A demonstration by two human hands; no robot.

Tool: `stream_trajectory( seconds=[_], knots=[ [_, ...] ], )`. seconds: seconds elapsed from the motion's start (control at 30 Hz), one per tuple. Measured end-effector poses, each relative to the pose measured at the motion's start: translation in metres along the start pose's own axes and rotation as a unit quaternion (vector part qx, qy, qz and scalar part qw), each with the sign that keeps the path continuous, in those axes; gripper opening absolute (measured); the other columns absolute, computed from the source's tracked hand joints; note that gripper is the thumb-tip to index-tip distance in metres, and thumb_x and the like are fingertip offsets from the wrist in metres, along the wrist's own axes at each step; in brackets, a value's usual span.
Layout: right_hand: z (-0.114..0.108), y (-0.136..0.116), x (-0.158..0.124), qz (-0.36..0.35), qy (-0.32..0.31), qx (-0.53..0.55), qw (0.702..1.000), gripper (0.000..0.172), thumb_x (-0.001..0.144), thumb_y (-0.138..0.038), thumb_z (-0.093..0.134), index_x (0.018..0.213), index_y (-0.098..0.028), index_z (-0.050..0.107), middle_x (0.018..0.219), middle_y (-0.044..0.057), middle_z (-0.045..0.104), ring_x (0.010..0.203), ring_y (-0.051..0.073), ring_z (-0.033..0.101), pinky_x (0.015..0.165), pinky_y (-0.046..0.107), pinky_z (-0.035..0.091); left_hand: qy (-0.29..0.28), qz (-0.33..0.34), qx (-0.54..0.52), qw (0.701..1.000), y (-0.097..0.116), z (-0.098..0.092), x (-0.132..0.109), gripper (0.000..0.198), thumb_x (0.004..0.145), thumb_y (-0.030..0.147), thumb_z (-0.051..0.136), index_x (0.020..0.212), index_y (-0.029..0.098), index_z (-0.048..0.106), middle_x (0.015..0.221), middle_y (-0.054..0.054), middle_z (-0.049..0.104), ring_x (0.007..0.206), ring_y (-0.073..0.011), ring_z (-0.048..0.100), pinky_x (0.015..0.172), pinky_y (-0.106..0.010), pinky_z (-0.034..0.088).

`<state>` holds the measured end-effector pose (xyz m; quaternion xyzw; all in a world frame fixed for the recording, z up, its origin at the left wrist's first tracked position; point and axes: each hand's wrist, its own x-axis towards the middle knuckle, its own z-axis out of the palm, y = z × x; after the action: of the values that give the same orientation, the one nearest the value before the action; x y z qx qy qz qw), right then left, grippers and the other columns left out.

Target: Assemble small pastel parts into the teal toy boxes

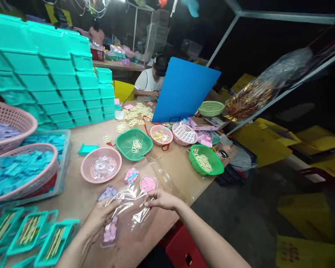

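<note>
Sheets of glossy clear plastic, which look like thin bags (130,196), stretch between my two hands above the table. My left hand (104,213) is closed on their left side, thumb on top. At the right edge, my right hand (161,199) pinches the plastic between thumb and fingers. Purple pieces (107,193) lie just beyond my left hand, and a clear tray of pink pieces (110,232) is partly below it. Past the plastic are a round tub of small pink bits (148,184) and a pink-and-blue cluster (131,175).
Pink baskets (85,169) and green baskets (121,150) stand ahead. Stacked turquoise boxes (50,78) rise at left, above baskets of blue pieces (19,169). Turquoise trays with sticks (29,230) are near left. A blue board (185,91) stands before a seated person (146,82). A red stool (184,247) is below.
</note>
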<state>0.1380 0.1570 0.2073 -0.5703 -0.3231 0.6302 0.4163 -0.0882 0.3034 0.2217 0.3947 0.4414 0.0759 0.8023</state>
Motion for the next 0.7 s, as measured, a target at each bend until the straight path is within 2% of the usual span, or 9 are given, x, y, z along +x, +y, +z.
stream_trajectory(
  seconds=[0.07, 0.2, 0.33, 0.43, 0.53, 0.6, 0.63, 0.7],
  knots=[
    [-0.039, -0.010, -0.001, -0.010, 0.021, -0.003, 1.000, 0.042, 0.064, -0.053, 0.086, 0.078, -0.016, 0.074, 0.072, -0.002, 0.067, 0.066, 0.010, 0.059, 0.070, 0.025, 0.048, 0.019, 0.017, 0.033, 0.999, 0.013, 0.025, 0.029, 0.055, 0.050, 0.056, 0.091, 0.076, 0.014, 0.068, 0.046, 0.011, 0.031, 0.042, -0.0035, 0.019, 0.044, -0.020, 0.010],
    [-0.123, -0.018, -0.004, -0.018, 0.137, 0.043, 0.990, 0.044, 0.062, -0.052, 0.088, 0.078, -0.015, 0.070, 0.066, -0.004, 0.064, 0.061, 0.008, 0.057, 0.067, 0.024, 0.048, 0.018, 0.057, 0.076, 0.995, 0.035, 0.077, 0.090, 0.065, 0.051, 0.062, 0.087, 0.089, 0.011, 0.073, 0.045, 0.012, 0.029, 0.042, -0.0037, 0.019, 0.046, -0.020, 0.008],
    [-0.206, -0.017, -0.008, -0.023, 0.238, 0.065, 0.969, 0.043, 0.056, -0.048, 0.091, 0.074, -0.015, 0.070, 0.059, -0.005, 0.061, 0.054, 0.008, 0.054, 0.056, 0.021, 0.044, 0.018, 0.041, 0.098, 0.994, 0.052, 0.137, 0.152, 0.073, 0.045, 0.065, 0.086, 0.091, 0.011, 0.073, 0.043, 0.013, 0.027, 0.041, -0.0037, 0.018, 0.046, -0.021, 0.006],
    [-0.270, -0.024, -0.007, -0.021, 0.307, 0.076, 0.948, 0.042, 0.053, -0.042, 0.094, 0.073, -0.015, 0.070, 0.058, -0.004, 0.062, 0.053, 0.010, 0.057, 0.053, 0.022, 0.046, 0.002, 0.033, 0.075, 0.997, 0.067, 0.189, 0.191, 0.074, 0.039, 0.063, 0.088, 0.088, 0.010, 0.071, 0.042, 0.014, 0.025, 0.040, -0.0028, 0.017, 0.045, -0.021, 0.006],
    [-0.344, -0.039, 0.001, -0.010, 0.375, 0.089, 0.923, 0.034, 0.063, -0.035, 0.091, 0.080, -0.017, 0.069, 0.067, -0.003, 0.065, 0.059, 0.012, 0.062, 0.058, 0.026, 0.053, -0.016, 0.027, 0.012, 0.999, 0.082, 0.231, 0.218, 0.072, 0.037, 0.060, 0.089, 0.085, 0.010, 0.068, 0.045, 0.014, 0.029, 0.039, -0.0016, 0.019, 0.043, -0.020, 0.006],
    [-0.397, -0.050, 0.012, 0.001, 0.428, 0.099, 0.899, 0.024, 0.075, -0.031, 0.084, 0.086, -0.016, 0.068, 0.076, 0.000, 0.067, 0.065, 0.012, 0.063, 0.062, 0.026, 0.055, -0.030, 0.014, -0.021, 0.999, 0.084, 0.246, 0.228, 0.071, 0.039, 0.059, 0.089, 0.086, 0.010, 0.068, 0.048, 0.013, 0.031, 0.039, -0.0011, 0.020, 0.043, -0.019, 0.006],
    [-0.423, -0.055, 0.019, 0.010, 0.453, 0.104, 0.885, 0.021, 0.081, -0.030, 0.080, 0.091, -0.015, 0.068, 0.083, 0.002, 0.069, 0.070, 0.013, 0.064, 0.065, 0.028, 0.057, -0.036, 0.005, -0.031, 0.999, 0.082, 0.249, 0.230, 0.071, 0.040, 0.059, 0.089, 0.088, 0.010, 0.069, 0.049, 0.013, 0.032, 0.039, -0.0010, 0.020, 0.042, -0.019, 0.006],
    [-0.468, -0.062, 0.034, 0.023, 0.501, 0.114, 0.858, 0.026, 0.092, -0.033, 0.069, 0.110, -0.015, 0.066, 0.105, 0.007, 0.069, 0.087, 0.017, 0.067, 0.076, 0.034, 0.059, -0.043, -0.019, -0.043, 0.998, 0.069, 0.247, 0.231, 0.071, 0.044, 0.058, 0.089, 0.092, 0.009, 0.069, 0.051, 0.012, 0.033, 0.039, -0.0010, 0.022, 0.042, -0.019, 0.006]
  ],
)
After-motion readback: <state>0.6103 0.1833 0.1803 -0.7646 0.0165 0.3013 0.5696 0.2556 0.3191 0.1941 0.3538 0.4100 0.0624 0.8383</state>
